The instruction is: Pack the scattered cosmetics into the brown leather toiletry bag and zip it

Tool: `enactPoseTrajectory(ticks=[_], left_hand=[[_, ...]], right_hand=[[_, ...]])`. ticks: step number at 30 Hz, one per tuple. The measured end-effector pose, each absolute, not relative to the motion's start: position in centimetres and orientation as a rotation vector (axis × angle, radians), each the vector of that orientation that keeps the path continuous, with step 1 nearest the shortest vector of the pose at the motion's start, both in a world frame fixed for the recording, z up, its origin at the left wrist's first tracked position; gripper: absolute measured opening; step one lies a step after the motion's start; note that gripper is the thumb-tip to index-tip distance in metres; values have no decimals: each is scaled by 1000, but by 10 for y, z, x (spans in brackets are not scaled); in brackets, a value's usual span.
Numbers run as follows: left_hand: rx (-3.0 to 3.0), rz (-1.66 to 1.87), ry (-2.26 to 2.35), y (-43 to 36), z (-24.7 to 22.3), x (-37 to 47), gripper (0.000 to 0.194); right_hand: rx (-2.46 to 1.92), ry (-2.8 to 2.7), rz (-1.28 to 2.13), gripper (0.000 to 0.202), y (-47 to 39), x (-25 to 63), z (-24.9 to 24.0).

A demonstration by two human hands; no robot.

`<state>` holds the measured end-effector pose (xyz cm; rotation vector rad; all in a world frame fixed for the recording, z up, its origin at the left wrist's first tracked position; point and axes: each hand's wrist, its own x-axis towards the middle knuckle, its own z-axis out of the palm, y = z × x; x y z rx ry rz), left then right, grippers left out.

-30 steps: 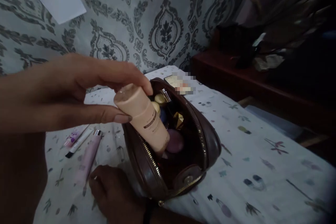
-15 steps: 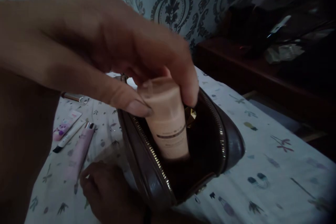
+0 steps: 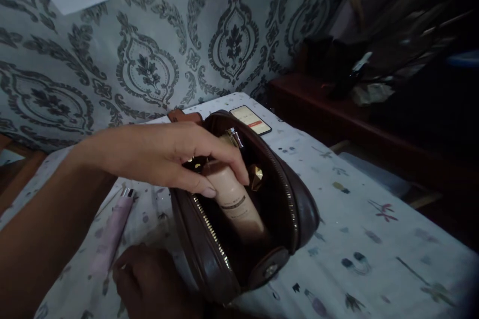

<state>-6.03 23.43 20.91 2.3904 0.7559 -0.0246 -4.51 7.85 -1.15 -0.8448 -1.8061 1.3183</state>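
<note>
My left hand reaches in from the left over a dark brown zippered pouch. Thumb and fingers close around the upper end of a beige cosmetic bottle with dark print. The bottle leans inside the open pouch, its lower end in shadow. Beside it in the pouch are a gold faceted cap and a shiny silver-and-gold cap. My right hand rests loosely curled on the cloth by the pouch's near left side, with nothing visible in it. A pink tube lies close to it.
Behind the pouch lies a phone with a lit screen, and a brown item to its left. A printed sheet covers the surface. A patterned curtain or wall covering rises behind. Dark reddish furniture stands right.
My left hand has lowered the beige bottle deeper into the pouch, where it leans more. The view has tilted up, bringing the phone into sight. My right hand stays beside the pouch.
</note>
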Motion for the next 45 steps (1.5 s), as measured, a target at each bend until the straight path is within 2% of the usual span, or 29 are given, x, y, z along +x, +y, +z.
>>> enactPoseTrajectory(ticks=[3, 10, 21, 27, 32, 37, 42, 45], left_hand=[[2400, -131, 692, 231, 208, -62, 37], [2405, -84, 773, 226, 210, -61, 42], [2353, 108, 869, 215, 214, -71, 51], [2271, 318, 933, 204, 204, -90, 41], [2326, 384, 947, 199, 195, -78, 45], [2457, 423, 983, 189, 198, -62, 23], [2426, 492, 1000, 177, 200, -68, 17], [2496, 470, 1049, 173, 199, -71, 16]], right_hand=[[-941, -1787, 1266, 13, 71, -56, -26], [-853, -1845, 1224, 9, 77, -68, -51], [-830, -1918, 1265, 16, 95, -66, -32], [-857, -1927, 1231, 14, 93, -61, -19], [-888, -1831, 1151, 15, 87, -63, -26], [-817, -1781, 1202, 10, 86, -53, -29], [-591, -1797, 1360, 22, 88, -44, 2], [-467, -1894, 1278, 21, 77, -36, 34]])
